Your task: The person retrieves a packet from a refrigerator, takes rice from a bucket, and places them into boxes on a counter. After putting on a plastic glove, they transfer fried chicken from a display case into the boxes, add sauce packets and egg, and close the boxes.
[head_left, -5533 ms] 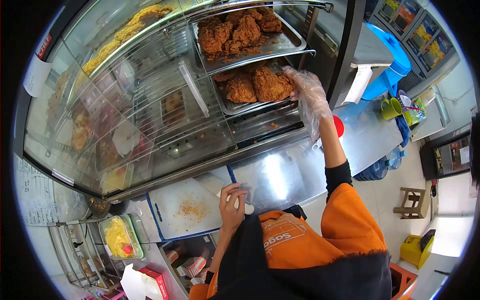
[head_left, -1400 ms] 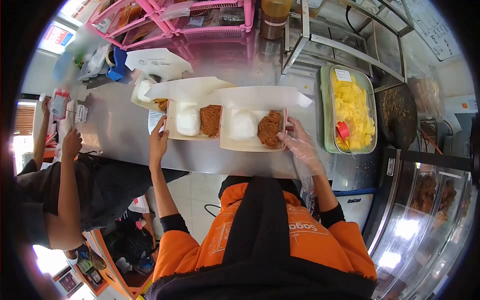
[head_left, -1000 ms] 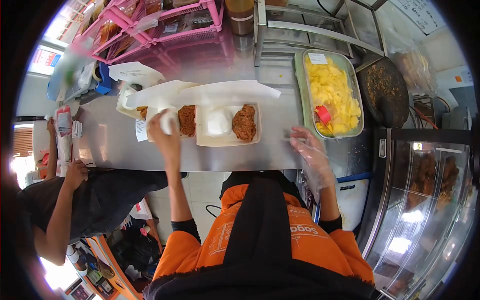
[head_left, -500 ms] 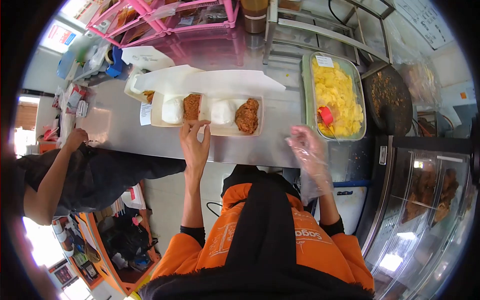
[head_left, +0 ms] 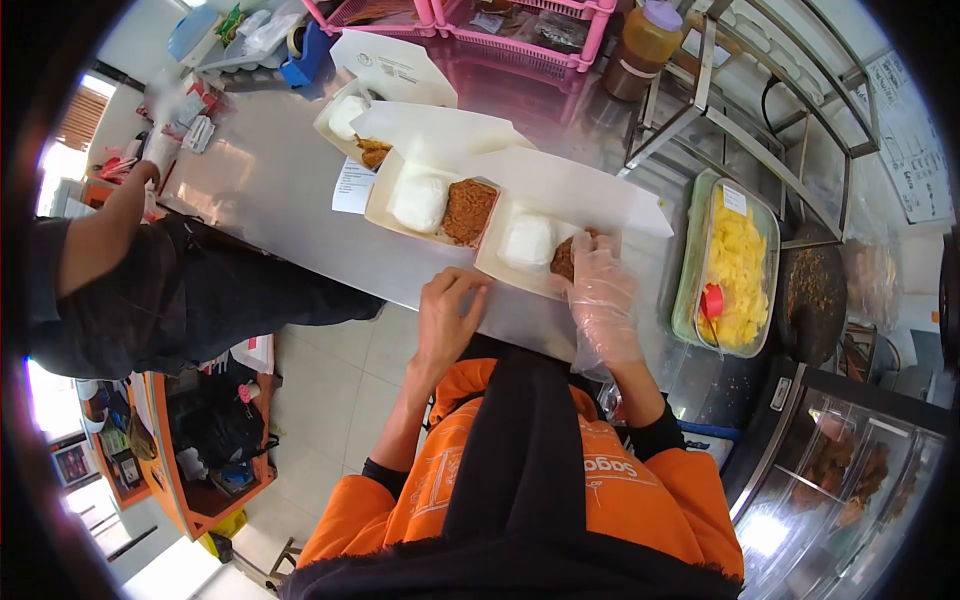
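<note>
My right hand point(head_left: 605, 290) wears a clear plastic glove. Its fingers are closed over a piece of fried chicken point(head_left: 562, 260) in the rightmost open paper box point(head_left: 510, 272), hiding much of it. Beside that chicken sits a white mound of rice point(head_left: 528, 241). The adjoining box holds another rice mound point(head_left: 419, 203) and a brown breaded piece of chicken point(head_left: 469, 212). Bare and empty, my left hand point(head_left: 447, 318) is at the counter's front edge just below the boxes, its fingers bent and apart.
A third open box point(head_left: 345, 118) stands behind on the left, near a printed slip point(head_left: 353, 186). On the right are a tub of yellow food point(head_left: 735, 270) and a metal rack point(head_left: 690, 125). Pink baskets point(head_left: 520, 45) line the back; another person's arm point(head_left: 105, 225) is at left.
My right hand has moved left onto the fried chicken in the rightmost box. My left hand has drawn back from the boxes toward the counter edge. The camera view has turned.
</note>
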Demonstrator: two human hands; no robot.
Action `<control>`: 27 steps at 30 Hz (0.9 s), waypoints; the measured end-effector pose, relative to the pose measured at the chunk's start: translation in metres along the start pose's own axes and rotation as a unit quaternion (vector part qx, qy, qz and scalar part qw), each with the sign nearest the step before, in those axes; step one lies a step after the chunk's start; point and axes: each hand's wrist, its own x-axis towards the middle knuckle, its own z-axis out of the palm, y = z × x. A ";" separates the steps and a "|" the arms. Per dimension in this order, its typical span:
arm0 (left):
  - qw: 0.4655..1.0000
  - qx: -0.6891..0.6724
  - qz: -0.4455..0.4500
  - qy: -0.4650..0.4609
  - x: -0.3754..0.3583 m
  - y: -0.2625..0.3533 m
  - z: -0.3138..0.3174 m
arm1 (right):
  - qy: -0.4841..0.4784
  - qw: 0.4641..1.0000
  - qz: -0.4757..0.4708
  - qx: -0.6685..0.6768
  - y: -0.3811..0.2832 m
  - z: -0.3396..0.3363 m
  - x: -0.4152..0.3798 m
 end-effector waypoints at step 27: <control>0.997 0.041 0.031 -0.060 0.042 -0.010 0.004 | -0.231 0.768 0.122 0.585 0.099 -0.030 0.046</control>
